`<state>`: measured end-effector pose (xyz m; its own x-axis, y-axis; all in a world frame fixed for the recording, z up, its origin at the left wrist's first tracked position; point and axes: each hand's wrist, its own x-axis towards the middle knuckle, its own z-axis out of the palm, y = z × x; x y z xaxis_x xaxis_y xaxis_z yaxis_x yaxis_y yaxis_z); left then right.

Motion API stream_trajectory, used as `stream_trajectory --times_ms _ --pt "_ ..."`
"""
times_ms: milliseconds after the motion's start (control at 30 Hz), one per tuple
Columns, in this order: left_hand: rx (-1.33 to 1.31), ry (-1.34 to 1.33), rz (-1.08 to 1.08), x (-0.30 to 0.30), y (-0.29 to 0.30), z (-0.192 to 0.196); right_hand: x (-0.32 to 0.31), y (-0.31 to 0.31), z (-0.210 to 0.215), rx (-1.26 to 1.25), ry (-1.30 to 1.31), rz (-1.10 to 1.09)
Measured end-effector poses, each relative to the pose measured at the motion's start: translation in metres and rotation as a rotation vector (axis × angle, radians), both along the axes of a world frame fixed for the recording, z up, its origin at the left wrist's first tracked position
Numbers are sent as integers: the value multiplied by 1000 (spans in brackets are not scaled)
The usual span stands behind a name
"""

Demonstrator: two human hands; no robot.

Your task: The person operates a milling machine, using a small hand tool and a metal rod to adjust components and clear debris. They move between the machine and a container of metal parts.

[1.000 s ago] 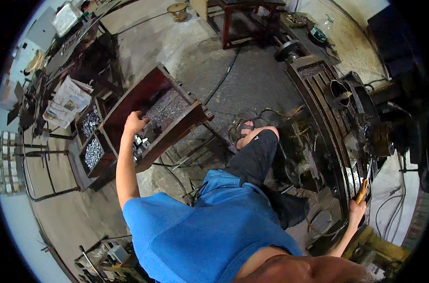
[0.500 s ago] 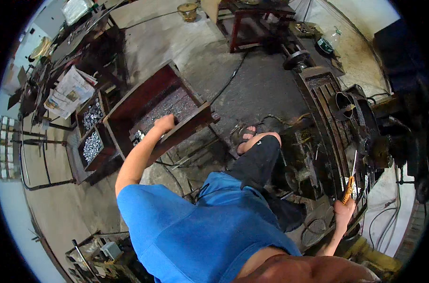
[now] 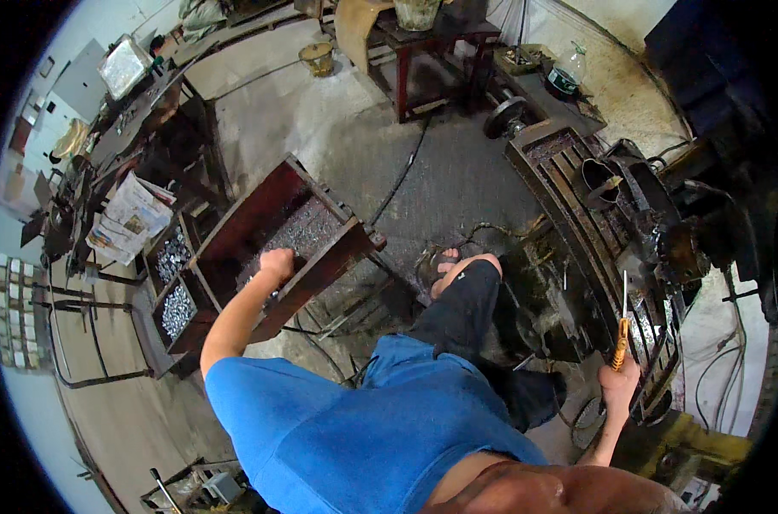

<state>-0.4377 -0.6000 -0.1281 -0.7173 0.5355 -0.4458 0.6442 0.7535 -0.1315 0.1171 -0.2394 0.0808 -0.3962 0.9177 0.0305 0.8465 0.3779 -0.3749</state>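
Observation:
My left hand (image 3: 277, 262), fingers curled closed, is inside a reddish-brown open box (image 3: 256, 193), by its near side. Grey metal shavings (image 3: 307, 230) lie on the box floor. What the fingers hold, if anything, is hidden. Far to the right, my right hand (image 3: 620, 377) grips a screwdriver (image 3: 622, 338) by its ridged orange handle. Its thin metal shaft points away from me, over the slotted metal bed of a machine (image 3: 569, 184).
Two small bins of shiny metal parts (image 3: 178, 310) adjoin the box on the left, with newspaper (image 3: 134, 218) behind them. A dark red table (image 3: 402, 81) and a bucket (image 3: 318, 60) stand at the back. A black cable (image 3: 410, 163) crosses the floor near my sandalled foot.
The whole view has shifted, so the box appears lower and the machine further left. My left hand stays in the box. The screwdriver in my right hand looks slightly more upright.

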Motion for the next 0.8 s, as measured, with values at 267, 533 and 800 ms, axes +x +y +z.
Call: stream_trajectory --times_ms 267,533,800 --pt "288 35 79 -6 0 14 -9 -8 1 -20 -64 50" --pt "1572 -852 487 23 95 153 -103 -39 13 -93 60 518" --pt "1606 -1318 59 78 226 169 -169 -38 1 -89 56 617"
